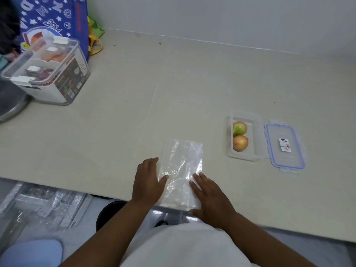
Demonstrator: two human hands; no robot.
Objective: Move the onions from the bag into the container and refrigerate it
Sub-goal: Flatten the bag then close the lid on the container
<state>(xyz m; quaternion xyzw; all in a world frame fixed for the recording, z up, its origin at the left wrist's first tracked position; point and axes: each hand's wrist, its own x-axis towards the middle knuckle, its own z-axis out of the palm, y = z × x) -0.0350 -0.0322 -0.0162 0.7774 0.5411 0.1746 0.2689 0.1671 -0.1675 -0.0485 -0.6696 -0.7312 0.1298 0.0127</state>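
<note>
A clear plastic bag [181, 166] lies flat on the beige counter near its front edge; it looks empty. My left hand [147, 180] rests flat on the bag's left edge and my right hand [209, 195] presses flat on its right edge, fingers spread. To the right stands a clear rectangular container [258, 139], uncovered, with two onions inside: one partly green [239, 128] and one golden [240, 143]. Its lid [285, 146], with a blue seal and a small label, lies on the counter just right of the container.
A larger clear storage box [48, 72] with white clips stands at the back left, in front of a blue patterned bag [55, 18]. A metal bowl [9, 105] shows at the left edge. Plastic-wrapped items [46, 203] lie below the counter on the left.
</note>
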